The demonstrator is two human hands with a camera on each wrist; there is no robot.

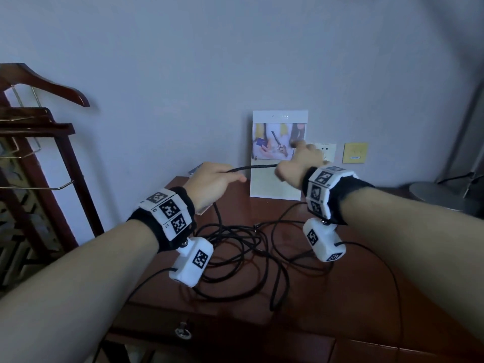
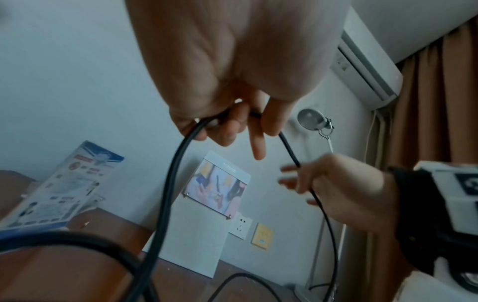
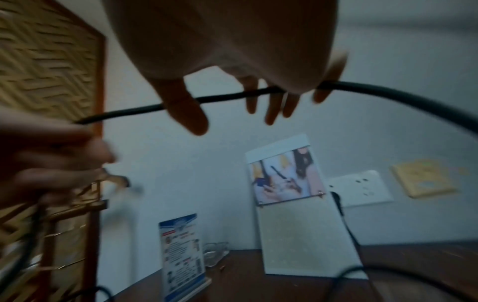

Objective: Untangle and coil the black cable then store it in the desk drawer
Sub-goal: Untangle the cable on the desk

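Holding a stretch of black cable [image 1: 251,167] level, running 9 to 3 o'clock: my left hand [image 1: 212,179] pinches it, my right hand [image 1: 301,163] is spread, cable lying across its fingers. The tangled rest lies on the worktop [image 1: 335,305] at 6 o'clock.

Nothing legible: print on the leaflet [image 3: 181,253] is blurred.

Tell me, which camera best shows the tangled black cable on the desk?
The head view: the whole tangle of black cable lies spread on the desk. Both wrist views catch only the stretch between left hand and right hand, plus blurred loops.
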